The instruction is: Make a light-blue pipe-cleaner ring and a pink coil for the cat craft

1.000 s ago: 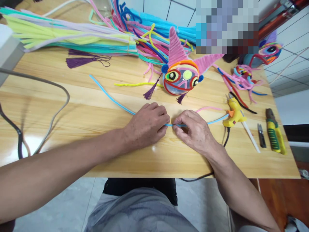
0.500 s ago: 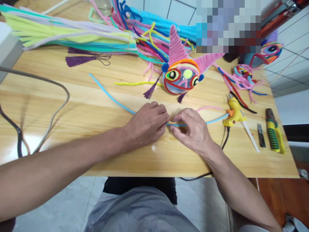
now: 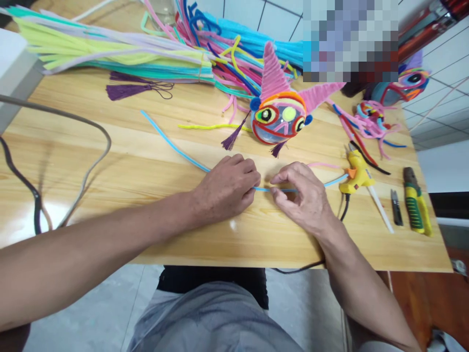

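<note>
A light blue pipe cleaner (image 3: pixel 176 148) runs across the table, passing under both hands. My left hand (image 3: pixel 230 188) is closed on its middle, knuckles up, with the thumb side toward the right. Just to the right, my right hand (image 3: pixel 300 195) has its thumb and index finger apart, on either side of the same stem. The stem shows through that gap, then comes out beyond the hand toward a yellow glue gun (image 3: pixel 357 171). Behind the hands sits a round mask-like figure (image 3: pixel 276 120) with pink horns, ringed eyes and purple tassels.
Bundles of pipe cleaners (image 3: pixel 120 51) lie at the back, near a purple tassel (image 3: pixel 128 91). On the right are small snips (image 3: pixel 396 208) and green-yellow pliers (image 3: pixel 414 200). A grey cable (image 3: pixel 88 124) loops at left. Another figure (image 3: pixel 399 85) stands far right.
My right hand has slid a little to the right along the blue pipe cleaner, widening the gap between the hands. My left hand keeps its hold. The view has shifted slightly.
</note>
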The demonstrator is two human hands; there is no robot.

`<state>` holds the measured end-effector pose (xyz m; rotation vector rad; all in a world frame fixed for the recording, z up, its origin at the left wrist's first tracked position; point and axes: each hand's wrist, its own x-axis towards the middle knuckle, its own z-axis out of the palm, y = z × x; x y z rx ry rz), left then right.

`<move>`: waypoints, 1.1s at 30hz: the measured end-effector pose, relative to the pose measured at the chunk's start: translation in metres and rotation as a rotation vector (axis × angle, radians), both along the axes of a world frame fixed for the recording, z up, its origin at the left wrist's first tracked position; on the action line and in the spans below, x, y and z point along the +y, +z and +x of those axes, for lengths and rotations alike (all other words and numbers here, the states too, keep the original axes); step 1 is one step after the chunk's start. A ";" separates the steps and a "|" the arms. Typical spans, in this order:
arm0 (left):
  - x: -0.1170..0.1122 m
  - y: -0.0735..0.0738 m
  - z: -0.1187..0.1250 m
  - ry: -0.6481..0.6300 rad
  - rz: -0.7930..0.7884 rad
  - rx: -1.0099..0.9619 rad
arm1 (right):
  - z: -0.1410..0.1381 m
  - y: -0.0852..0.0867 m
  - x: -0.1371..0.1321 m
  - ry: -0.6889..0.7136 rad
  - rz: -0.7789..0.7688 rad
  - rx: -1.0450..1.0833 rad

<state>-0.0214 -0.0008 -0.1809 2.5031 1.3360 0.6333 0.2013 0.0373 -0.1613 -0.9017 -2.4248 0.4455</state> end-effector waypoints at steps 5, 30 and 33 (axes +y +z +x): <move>-0.001 0.004 0.000 0.022 0.033 0.011 | 0.002 0.000 0.000 0.049 -0.028 -0.047; -0.001 0.003 -0.001 0.009 0.015 0.067 | -0.003 -0.008 0.000 0.065 -0.040 -0.064; -0.002 0.005 -0.002 0.012 0.024 0.054 | -0.003 -0.009 0.000 0.071 -0.016 -0.078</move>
